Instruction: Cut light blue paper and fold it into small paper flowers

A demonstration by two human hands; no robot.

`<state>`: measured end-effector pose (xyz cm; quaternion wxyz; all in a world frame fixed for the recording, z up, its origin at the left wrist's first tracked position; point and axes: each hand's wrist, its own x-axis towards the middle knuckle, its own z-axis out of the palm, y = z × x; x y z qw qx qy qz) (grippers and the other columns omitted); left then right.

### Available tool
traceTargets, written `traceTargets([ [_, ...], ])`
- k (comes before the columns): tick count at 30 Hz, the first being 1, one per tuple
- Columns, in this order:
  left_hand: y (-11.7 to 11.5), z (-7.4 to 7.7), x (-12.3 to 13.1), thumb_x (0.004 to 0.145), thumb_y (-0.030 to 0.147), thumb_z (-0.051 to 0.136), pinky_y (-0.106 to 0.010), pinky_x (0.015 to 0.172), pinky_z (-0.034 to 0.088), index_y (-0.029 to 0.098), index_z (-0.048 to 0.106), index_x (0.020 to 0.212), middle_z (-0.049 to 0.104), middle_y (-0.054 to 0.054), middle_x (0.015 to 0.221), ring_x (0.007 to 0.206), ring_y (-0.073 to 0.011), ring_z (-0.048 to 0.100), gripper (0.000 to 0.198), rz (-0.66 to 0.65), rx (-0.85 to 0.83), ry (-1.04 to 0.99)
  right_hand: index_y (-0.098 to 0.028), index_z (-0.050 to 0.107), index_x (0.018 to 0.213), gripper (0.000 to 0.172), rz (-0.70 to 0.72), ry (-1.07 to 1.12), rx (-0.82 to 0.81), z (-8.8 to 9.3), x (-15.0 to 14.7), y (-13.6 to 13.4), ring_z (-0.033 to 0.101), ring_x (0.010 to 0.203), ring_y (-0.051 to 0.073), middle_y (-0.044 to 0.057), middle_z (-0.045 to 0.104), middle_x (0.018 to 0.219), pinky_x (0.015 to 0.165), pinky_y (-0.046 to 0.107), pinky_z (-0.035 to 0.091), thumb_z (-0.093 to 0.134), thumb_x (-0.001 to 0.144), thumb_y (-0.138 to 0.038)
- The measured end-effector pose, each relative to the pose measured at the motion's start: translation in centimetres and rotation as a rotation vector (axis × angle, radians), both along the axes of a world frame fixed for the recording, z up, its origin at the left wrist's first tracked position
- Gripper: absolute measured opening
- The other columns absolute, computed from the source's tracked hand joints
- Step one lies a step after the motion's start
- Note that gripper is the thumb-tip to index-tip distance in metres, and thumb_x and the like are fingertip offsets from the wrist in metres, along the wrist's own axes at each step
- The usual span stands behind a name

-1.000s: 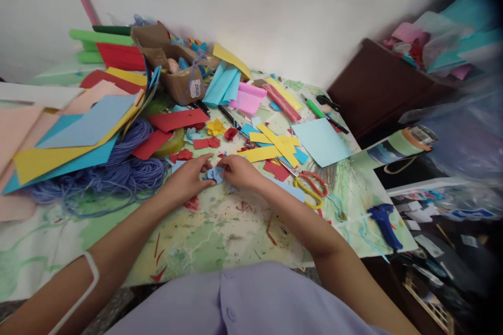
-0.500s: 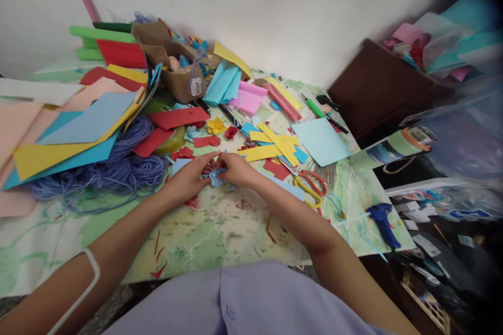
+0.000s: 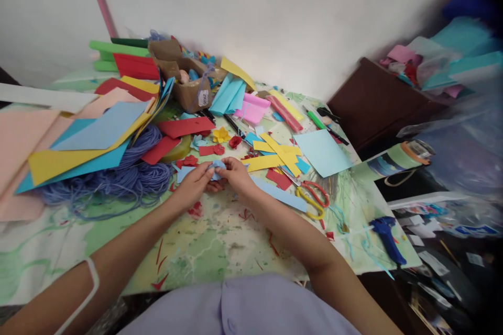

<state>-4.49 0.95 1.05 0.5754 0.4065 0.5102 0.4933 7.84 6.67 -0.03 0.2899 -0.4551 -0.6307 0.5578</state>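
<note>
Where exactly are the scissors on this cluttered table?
Start at the green patterned table and look right of the right hand. Just past the long light-blue strip lie the scissors, the only item there with one red and one yellow handle loop.

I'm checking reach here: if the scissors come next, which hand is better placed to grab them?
Probably the right hand: the scissors lie on its side of the small blue paper piece both hands pinch, while the left hand would have to cross over.
</note>
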Motion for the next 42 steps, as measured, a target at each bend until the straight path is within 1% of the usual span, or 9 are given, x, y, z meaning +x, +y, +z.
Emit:
traceTargets([
  [5, 0.4, -0.3, -0.6, 0.072, 0.033, 0.063, -0.023, 0.051, 0.045, 0.016, 0.058, 0.087, 0.059, 0.003, 0.063, 0.051, -0.0109, 0.054, 0.023, 0.098, 0.033, 0.029, -0.018, 0.055, 0.089, 0.012, -0.020, -0.028, 0.075, 0.4, 0.0, -0.6, 0.054, 0.081, 0.015, -0.001, 0.057, 0.082, 0.080, 0.031, 0.046, 0.058, 0.078, -0.021],
  [11, 0.3, 0.0, -0.2, 0.071, 0.035, 0.066, -0.025, 0.051, 0.044, 0.016, 0.059, 0.091, 0.059, 0.003, 0.064, 0.052, -0.0118, 0.054, 0.029, 0.083, 0.045, 0.022, -0.017, 0.051, 0.120, 0.032, -0.085, 0.015, 0.151, 0.9, -0.1, -1.3, 0.054, 0.106, 0.017, 0.008, 0.059, 0.115, 0.096, 0.033, 0.040, 0.044, 0.090, -0.026],
  [17, 0.2, -0.6, 0.0, 0.074, 0.039, 0.062, -0.026, 0.052, 0.044, 0.018, 0.057, 0.100, 0.060, 0.002, 0.067, 0.052, -0.0131, 0.054, 0.033, 0.062, 0.083, 0.038, -0.015, 0.058, 0.118, 0.052, -0.035, 0.137, -0.051, 0.7, -0.3, -1.7, 0.061, 0.081, 0.018, 0.007, 0.065, 0.094, 0.080, 0.034, 0.049, 0.033, 0.093, -0.053],
  [20, 0.3, -0.8, -0.5, 0.077, 0.037, 0.059, -0.027, 0.056, 0.044, 0.018, 0.057, 0.106, 0.059, 0.002, 0.070, 0.057, -0.0144, 0.054, 0.035, 0.054, 0.133, 0.209, -0.016, 0.061, 0.115, 0.063, -0.010, 0.122, 0.018, 1.2, 0.1, -1.9, 0.059, 0.097, 0.019, 0.008, 0.065, 0.095, 0.089, 0.035, 0.046, 0.025, 0.092, -0.062],
  [25, 0.2, -0.8, -0.9, 0.082, 0.037, 0.051, -0.031, 0.071, 0.044, 0.021, 0.056, 0.111, 0.059, 0.000, 0.078, 0.073, -0.0193, 0.055, 0.033, 0.022, 0.245, 0.551, -0.021, 0.056, 0.120, 0.043, 0.095, -0.027, 0.165, 1.6, 0.4, -2.1, 0.047, 0.120, 0.019, 0.007, 0.060, 0.118, 0.102, 0.034, 0.036, 0.035, 0.095, -0.048],
  [28, 0.0, -0.4, -0.9, 0.084, 0.037, 0.047, -0.031, 0.070, 0.044, 0.021, 0.053, 0.117, 0.061, -0.002, 0.084, 0.075, -0.0204, 0.056, 0.037, 0.028, 0.232, 0.617, -0.020, 0.061, 0.107, 0.026, 0.100, -0.118, 0.203, 1.4, 0.6, -1.5, 0.057, 0.096, 0.017, 0.004, 0.064, 0.102, 0.084, 0.028, 0.044, 0.048, 0.091, -0.037],
  [32, -0.3, 0.5, -0.9, 0.087, 0.037, 0.042, -0.031, 0.068, 0.043, 0.018, 0.049, 0.122, 0.061, -0.002, 0.078, 0.074, -0.0213, 0.058, 0.040, 0.068, 0.210, 0.756, -0.017, 0.063, 0.077, 0.019, 0.162, -0.240, 0.306, 1.2, 0.8, -0.6, 0.052, 0.066, 0.012, -0.002, 0.057, 0.067, 0.062, 0.022, 0.039, 0.054, 0.086, -0.031],
  [39, -0.4, 1.1, -1.3, 0.091, 0.039, 0.038, -0.035, 0.077, 0.044, 0.012, 0.034, 0.134, 0.065, -0.006, 0.083, 0.079, -0.0232, 0.061, 0.051, 0.069, 0.288, 0.834, -0.016, 0.063, 0.073, 0.009, 0.113, -0.317, 0.404, 1.4, 0.2, 1.9, 0.050, 0.061, 0.012, -0.002, 0.057, 0.063, 0.056, 0.022, 0.033, 0.057, 0.079, -0.019],
  [42, -0.8, 2.3, -2.0, 0.090, 0.036, 0.042, -0.036, 0.082, 0.044, 0.012, 0.036, 0.134, 0.066, -0.009, 0.093, 0.085, -0.0238, 0.061, 0.050, 0.139, 0.417, 0.935, -0.015, 0.063, 0.071, 0.010, 0.112, -0.367, 0.458, 1.7, 0.0, 3.5, 0.050, 0.061, 0.012, -0.001, 0.057, 0.063, 0.057, 0.023, 0.032, 0.058, 0.078, -0.018],
])
